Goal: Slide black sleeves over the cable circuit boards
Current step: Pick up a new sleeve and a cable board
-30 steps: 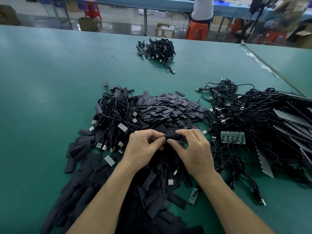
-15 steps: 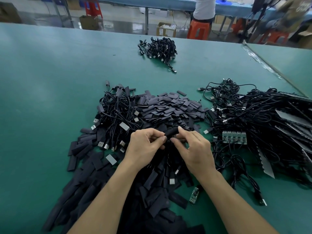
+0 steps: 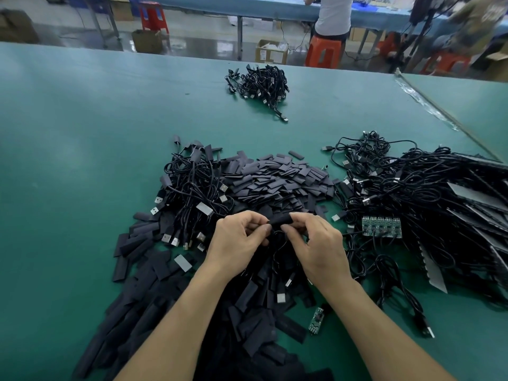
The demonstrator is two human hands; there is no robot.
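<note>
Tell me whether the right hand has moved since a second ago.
No. The right hand keeps the same gap from the green board panel to its right, still pinching the sleeve.

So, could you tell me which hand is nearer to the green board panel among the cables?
Right. The right hand sits just left of the panel, not touching it; the left hand is farther left, beyond the right one. Both pinch a sleeve.

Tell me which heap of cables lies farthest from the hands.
The small cable heap alone toward the far edge of the table. The left heap and the large right heap flank the sleeve pile near the left hand and right hand.
</note>
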